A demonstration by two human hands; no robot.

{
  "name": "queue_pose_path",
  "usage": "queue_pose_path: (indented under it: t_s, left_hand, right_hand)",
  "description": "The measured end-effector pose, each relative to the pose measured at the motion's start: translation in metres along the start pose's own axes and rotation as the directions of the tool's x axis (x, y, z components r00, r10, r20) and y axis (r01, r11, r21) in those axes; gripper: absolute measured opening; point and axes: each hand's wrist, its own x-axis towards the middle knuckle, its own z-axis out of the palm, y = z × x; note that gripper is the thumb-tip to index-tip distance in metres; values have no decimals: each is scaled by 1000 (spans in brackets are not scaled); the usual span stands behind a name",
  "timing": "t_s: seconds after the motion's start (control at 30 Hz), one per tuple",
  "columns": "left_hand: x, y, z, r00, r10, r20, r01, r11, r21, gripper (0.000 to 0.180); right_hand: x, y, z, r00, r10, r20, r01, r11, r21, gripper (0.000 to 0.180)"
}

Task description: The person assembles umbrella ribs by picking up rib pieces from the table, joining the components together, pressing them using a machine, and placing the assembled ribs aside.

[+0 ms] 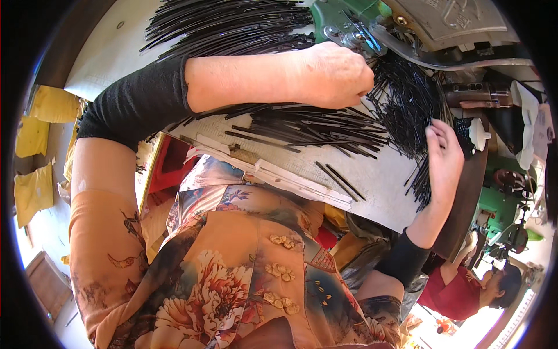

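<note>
My left hand (336, 74) is closed into a fist at the green machine (340, 17), pinching thin black rods at its feed. My right hand (444, 160) grips a fanned bunch of the same thin black rods (407, 110) at the table's right edge. More loose black rods (314, 129) lie across the white table top (378, 180) between my hands. A large heap of rods (226, 23) lies beyond my left forearm. Both forearms wear black sleeves.
The green machine has a grey metal cover (453, 20) at the top right. Another green machine (500, 203) stands at the right. A person in a red top (459, 291) sits at the lower right. Yellow sacks (40, 145) lie at the left.
</note>
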Motion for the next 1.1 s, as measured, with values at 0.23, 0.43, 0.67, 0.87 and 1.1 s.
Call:
queue_pose_path:
  t_s: [0.23, 0.43, 0.67, 0.87, 1.1]
  left_hand:
    - [2, -1, 13, 989, 143, -44, -136, 982, 127, 14]
    - [-1, -2, 9, 988, 150, -24, -141, 966, 216, 10]
    - [-2, -3, 13, 978, 187, -93, -166, 967, 194, 9]
    - [-4, -4, 7, 981, 191, -30, -182, 964, 193, 8]
    - [-8, -10, -4, 989, 86, -119, -81, 996, 43, 12]
  right_hand:
    - [10, -47, 37, 966, -121, 227, 150, 982, -117, 15]
    - [11, -54, 51, 895, -303, 327, 384, 896, -222, 12]
    - [12, -50, 54, 906, -285, 312, 341, 930, -139, 11]
    - [13, -49, 43, 967, -138, 214, 174, 972, -159, 12]
    - [14, -39, 51, 932, -271, 242, 327, 917, -230, 13]
